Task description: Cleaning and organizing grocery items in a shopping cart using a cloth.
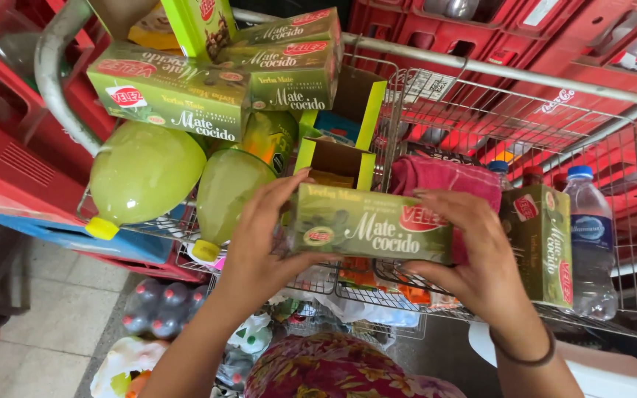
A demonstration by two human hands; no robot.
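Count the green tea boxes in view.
6: one held in both hands, one upright at right, four stacked upper left. More may be hidden.

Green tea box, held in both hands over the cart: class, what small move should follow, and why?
Probably lower the green tea box, gripped endwise by the left hand and right hand, into the wire cart; a matching upright box already stands there beside a water bottle.

You're reaching both forearms forward, palms facing each other. Your left hand [256, 247] is curling its fingers up and over, thumb underneath; your right hand [473, 258] is mirroring it, wrist bent, fingers clamping.
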